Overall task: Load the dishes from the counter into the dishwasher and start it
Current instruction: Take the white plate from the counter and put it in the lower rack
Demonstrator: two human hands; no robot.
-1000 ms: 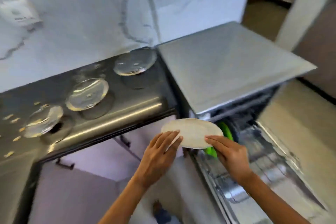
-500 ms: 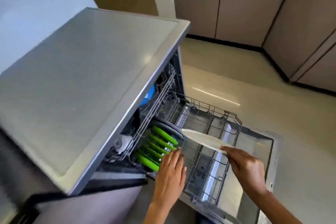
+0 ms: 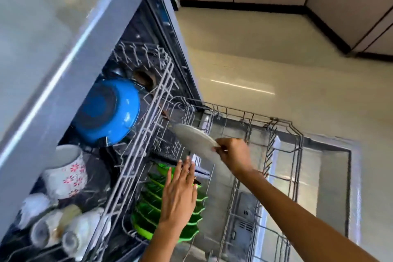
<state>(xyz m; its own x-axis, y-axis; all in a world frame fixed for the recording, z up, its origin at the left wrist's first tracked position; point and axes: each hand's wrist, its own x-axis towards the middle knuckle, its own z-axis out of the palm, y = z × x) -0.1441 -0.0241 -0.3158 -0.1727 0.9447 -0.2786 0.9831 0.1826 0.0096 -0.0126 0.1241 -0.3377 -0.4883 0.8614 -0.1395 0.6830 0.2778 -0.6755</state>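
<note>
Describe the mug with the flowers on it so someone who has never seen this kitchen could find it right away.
Start at the open dishwasher and look into its upper rack. Just below the big blue bowl lies the mug, on its side. It is white with small red flowers, unlike the plain pale cups beyond it.

Bright daylight; glare streak on floor (image 3: pixel 240 86) right of dishwasher (image 3: pixel 63 53); dishwasher top motion-blurred, wide-angle warped edges.
</note>
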